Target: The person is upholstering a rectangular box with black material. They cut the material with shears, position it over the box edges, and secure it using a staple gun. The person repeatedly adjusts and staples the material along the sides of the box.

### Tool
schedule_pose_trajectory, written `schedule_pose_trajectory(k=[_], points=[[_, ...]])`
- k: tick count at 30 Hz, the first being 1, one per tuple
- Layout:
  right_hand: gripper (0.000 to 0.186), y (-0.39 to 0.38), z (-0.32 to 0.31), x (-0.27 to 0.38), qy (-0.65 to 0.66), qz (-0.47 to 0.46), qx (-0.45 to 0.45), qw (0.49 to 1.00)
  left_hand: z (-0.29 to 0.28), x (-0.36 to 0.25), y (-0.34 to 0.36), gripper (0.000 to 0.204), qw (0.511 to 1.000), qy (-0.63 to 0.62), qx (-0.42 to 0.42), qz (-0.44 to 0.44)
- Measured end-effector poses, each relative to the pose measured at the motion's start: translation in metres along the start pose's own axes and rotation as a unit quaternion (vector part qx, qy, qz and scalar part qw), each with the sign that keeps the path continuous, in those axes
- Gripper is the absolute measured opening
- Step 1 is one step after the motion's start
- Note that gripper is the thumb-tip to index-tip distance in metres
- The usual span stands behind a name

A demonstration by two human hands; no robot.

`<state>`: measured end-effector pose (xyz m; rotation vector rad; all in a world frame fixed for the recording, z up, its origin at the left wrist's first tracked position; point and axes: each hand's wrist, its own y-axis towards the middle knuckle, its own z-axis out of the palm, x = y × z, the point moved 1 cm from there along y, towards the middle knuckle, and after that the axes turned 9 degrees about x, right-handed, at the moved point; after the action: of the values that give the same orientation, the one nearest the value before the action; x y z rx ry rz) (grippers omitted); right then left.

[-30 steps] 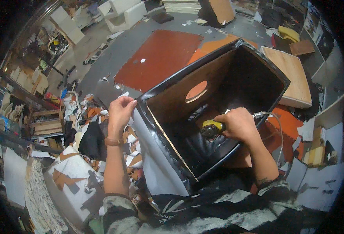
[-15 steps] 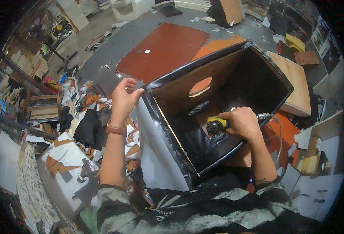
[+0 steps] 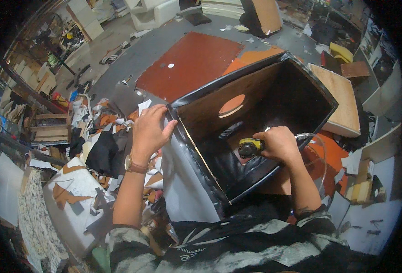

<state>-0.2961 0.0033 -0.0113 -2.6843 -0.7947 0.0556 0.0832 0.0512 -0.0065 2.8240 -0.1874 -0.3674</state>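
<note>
An open box (image 3: 296, 91) covered in black leather-like material lies before me, its hollow inside facing me. A round hole (image 3: 232, 106) pierces its bare wooden far wall. Grey fabric (image 3: 187, 186) hangs down the box's left side. My left hand (image 3: 150, 134) grips this fabric at the upper left corner, fingers over the outer side and thumb by the rim. My right hand (image 3: 279, 144) is closed around a yellow and black air staple gun (image 3: 251, 148), held over the box opening, apart from the left rim. A thin air hose (image 3: 325, 159) runs from its back end.
A reddish-brown sheet (image 3: 189, 63) lies beyond the box on the grey surface. To the right stands a pale wooden box (image 3: 342, 98). Fabric scraps (image 3: 103, 150) are heaped at the left, beside a white block (image 3: 75, 191) with brown offcuts.
My left hand has shifted down and turned, its fingers now laid further over the corner; a white fabric edge sticks up beside it. The staple gun has moved slightly left and up.
</note>
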Motion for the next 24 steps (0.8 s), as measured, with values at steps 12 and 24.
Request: schedule_pose_trajectory(k=[12,24], points=[[0.048,0.026,-0.095,0.027,-0.006,-0.097,0.011,0.995,0.005,0.001,-0.018,0.071,0.997,-0.023,0.042,-0.066],[0.044,0.134,-0.197,0.108,0.085,-0.306,0.065,0.946,0.012,0.005,-0.023,0.075,0.996,-0.028,0.057,-0.061]])
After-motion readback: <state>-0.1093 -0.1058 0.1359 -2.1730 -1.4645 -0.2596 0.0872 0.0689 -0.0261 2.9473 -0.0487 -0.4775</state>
